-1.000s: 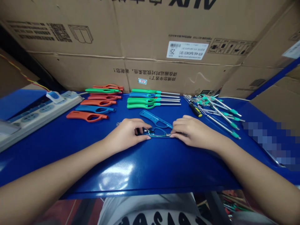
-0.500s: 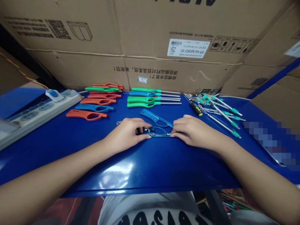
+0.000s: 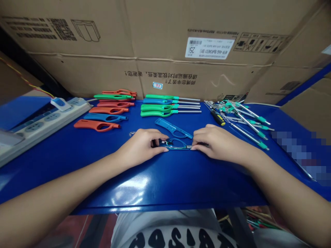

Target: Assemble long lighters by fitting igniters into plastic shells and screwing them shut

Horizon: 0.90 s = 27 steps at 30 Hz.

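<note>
My left hand (image 3: 141, 146) is closed, thumb and fingers pinching the handle end of an open blue lighter shell (image 3: 177, 140) on the table. Inside this shell lie a thin wire or tube and small dark parts, partly covered by my fingers. My right hand (image 3: 218, 143) pinches a metal tube (image 3: 189, 147) at the shell's narrow front end; most of the tube is hidden by the hand. Just behind lies the matching blue half shell (image 3: 172, 128), with a trigger opening. A small pile of metal pieces (image 3: 132, 133) shows beside my left hand.
Orange, green and blue lighter handles (image 3: 97, 125) lie in a row at left. Assembled lighters with metal tubes (image 3: 157, 112) are at centre back. Right of them lie a screwdriver (image 3: 218, 117) and several tube assemblies (image 3: 249, 125). A power strip (image 3: 49, 120) borders the left; a cardboard box (image 3: 160, 41) stands behind.
Both hands keep their grip on the blue shell and the metal tube, almost unmoved. The whole view has shifted slightly.
</note>
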Each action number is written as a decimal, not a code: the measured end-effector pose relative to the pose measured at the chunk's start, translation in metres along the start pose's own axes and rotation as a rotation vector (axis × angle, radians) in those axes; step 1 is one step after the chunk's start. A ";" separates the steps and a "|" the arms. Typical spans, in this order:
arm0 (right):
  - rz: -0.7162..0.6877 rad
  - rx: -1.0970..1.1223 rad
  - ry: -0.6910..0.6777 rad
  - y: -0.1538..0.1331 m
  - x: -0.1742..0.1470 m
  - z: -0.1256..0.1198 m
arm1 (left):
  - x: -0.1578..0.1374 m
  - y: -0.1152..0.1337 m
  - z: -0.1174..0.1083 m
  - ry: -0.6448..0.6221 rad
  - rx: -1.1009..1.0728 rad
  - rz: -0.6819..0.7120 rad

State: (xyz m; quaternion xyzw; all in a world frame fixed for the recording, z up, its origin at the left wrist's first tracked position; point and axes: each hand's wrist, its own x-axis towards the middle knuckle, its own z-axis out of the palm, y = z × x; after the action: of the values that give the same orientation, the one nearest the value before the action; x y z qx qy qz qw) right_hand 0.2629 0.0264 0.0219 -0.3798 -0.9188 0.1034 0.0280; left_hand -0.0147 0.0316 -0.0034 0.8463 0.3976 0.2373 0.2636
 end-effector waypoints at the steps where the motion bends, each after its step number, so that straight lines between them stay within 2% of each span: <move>1: 0.006 0.013 0.001 0.001 0.000 0.000 | 0.000 0.000 0.000 -0.003 -0.003 -0.002; 5: -0.015 0.030 0.023 0.004 0.000 0.001 | 0.000 -0.001 0.001 0.006 -0.017 -0.007; 15: -0.040 -0.088 0.047 0.005 0.001 0.005 | -0.001 0.003 0.004 0.028 0.001 -0.025; 22: -0.074 0.103 0.078 0.016 -0.002 0.003 | -0.007 0.008 0.005 0.013 0.111 0.020; 27: -0.045 0.102 0.150 0.011 -0.001 0.006 | -0.009 0.010 0.006 0.006 0.146 0.041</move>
State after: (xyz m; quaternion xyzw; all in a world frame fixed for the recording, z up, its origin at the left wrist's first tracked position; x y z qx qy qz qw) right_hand 0.2702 0.0322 0.0142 -0.3640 -0.9159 0.1209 0.1183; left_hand -0.0104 0.0177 -0.0032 0.8705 0.3973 0.2156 0.1949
